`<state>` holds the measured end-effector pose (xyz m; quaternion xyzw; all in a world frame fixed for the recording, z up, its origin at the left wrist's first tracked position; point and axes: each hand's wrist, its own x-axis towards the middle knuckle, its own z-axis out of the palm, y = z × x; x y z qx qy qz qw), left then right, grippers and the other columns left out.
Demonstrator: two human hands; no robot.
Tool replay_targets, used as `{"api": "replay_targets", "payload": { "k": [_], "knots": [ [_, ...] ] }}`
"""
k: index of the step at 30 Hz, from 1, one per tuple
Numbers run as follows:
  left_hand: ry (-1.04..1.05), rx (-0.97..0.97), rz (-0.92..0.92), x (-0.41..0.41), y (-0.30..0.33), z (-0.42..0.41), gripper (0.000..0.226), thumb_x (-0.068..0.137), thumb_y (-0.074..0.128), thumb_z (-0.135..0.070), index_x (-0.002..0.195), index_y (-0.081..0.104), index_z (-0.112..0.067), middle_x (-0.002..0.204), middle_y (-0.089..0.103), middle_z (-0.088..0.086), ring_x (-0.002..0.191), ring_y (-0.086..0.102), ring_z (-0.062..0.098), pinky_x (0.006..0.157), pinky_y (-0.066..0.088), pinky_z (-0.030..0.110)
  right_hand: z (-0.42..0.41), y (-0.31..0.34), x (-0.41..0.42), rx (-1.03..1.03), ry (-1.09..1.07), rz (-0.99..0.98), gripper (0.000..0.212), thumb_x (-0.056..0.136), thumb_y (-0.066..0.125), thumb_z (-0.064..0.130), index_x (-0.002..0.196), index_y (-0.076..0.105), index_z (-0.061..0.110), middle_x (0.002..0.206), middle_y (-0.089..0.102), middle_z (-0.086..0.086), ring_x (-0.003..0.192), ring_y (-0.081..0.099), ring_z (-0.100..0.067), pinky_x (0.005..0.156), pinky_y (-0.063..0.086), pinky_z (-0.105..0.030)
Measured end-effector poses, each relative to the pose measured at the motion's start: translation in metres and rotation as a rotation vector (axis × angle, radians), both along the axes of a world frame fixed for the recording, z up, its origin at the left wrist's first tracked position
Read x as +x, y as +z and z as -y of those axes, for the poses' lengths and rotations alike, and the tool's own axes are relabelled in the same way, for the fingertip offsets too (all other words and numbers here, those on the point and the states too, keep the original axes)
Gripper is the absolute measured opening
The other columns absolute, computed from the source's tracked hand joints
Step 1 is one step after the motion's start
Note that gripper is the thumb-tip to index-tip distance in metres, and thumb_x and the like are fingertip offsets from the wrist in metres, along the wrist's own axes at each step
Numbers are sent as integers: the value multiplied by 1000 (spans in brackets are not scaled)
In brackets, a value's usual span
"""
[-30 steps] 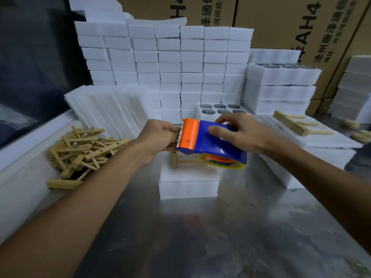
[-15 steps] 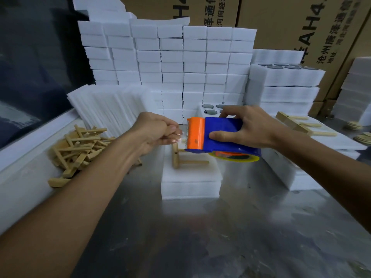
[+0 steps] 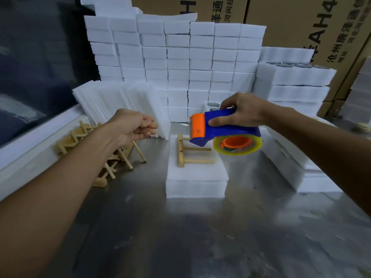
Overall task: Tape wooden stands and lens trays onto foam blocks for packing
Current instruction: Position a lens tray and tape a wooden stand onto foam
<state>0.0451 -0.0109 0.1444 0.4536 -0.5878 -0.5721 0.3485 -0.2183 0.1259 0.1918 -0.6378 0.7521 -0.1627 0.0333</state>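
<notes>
While right hand [image 3: 246, 112] grips tape dispenser [image 3: 222, 130], left hand [image 3: 131, 125] seemingly loosely curled, empty

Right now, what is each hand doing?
Left hand: fingers curled; whether it pinches tape cannot be told.
Right hand: holds the tape dispenser.

Two bare forearms are seen reaching in from the lower corners, with no sleeve, glove, watch or ring visible on either. The left hand [image 3: 134, 125] and right hand [image 3: 242, 110] are uncovered, with short, unpainted nails.
</notes>
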Motion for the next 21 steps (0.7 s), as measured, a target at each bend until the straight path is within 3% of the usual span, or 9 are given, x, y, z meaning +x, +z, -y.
{"api": "replay_targets", "payload": {
  "k": [3, 8, 14, 21],
  "knots": [
    [16, 26, 49, -1, -7, 12, 14, 96, 54, 6, 94, 66, 0, 87, 73, 13, 61, 73, 14, 48, 54, 20, 29, -3, 0, 101, -26, -45, 58, 64, 64, 84, 97, 63, 37, 96, 61, 10, 84, 59, -10, 61, 45, -26],
    [26, 105, 93, -2, -26, 28, 12, 95, 55, 6, 92, 65, 1, 80, 74, 12, 61, 72, 15, 47, 54, 20, 56, -12, 1, 203, -34, -72, 46, 67, 68, 78, 80, 65, 34, 93, 66, 7, 79, 61, -10, 57, 43, -26],
    [-14, 210, 106, 2, -44, 37, 12, 96, 53, 5, 97, 64, 1, 90, 73, 14, 75, 71, 18, 50, 55, 21, 70, -17, 7, 264, -40, -104, 49, 66, 69, 78, 81, 64, 32, 99, 65, 5, 77, 62, -11, 54, 42, -24],
    [-8, 285, 52, -2, -63, 34, 13, 99, 49, 3, 100, 62, -1, 87, 67, 12, 73, 64, 16, 47, 54, 17, 76, -18, 10, 302, -66, -95, 56, 59, 72, 80, 84, 63, 31, 94, 63, 6, 77, 63, -14, 55, 45, -26]
  ]
}}
